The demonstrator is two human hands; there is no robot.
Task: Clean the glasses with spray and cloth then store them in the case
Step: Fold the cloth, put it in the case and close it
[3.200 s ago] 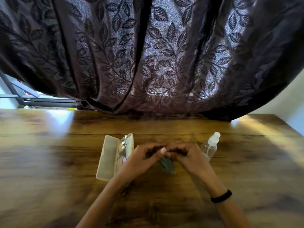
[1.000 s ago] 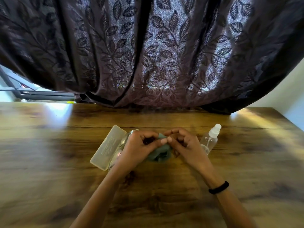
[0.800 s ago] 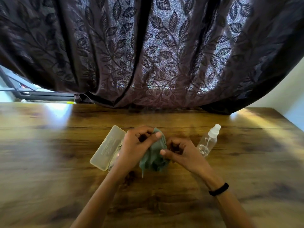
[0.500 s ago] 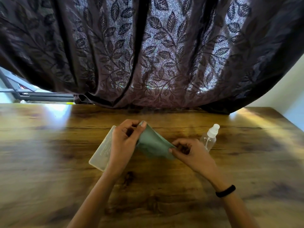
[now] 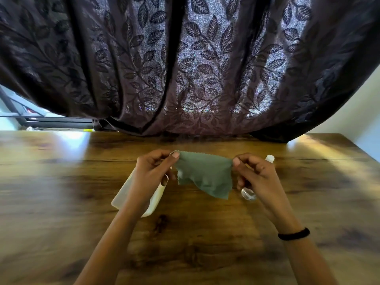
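Note:
A green cleaning cloth (image 5: 204,176) with zigzag edges hangs spread out above the wooden table (image 5: 61,182). My left hand (image 5: 153,173) pinches its upper left corner and my right hand (image 5: 254,174) pinches its upper right corner. Under my left hand lies the cream glasses case (image 5: 155,199), mostly covered. The glasses themselves are hidden. Behind my right hand stands the clear spray bottle (image 5: 247,194) with a white cap; only its cap and base show.
A dark leaf-patterned curtain (image 5: 185,68) hangs over the table's far edge. A window frame (image 5: 41,119) shows at the far left and a white wall (image 5: 362,112) at the right. A black band circles my right wrist (image 5: 294,234).
The cloth was bunched between both hands over the case. My hands drew apart, left up and right outward, and the cloth now hangs unfolded between them.

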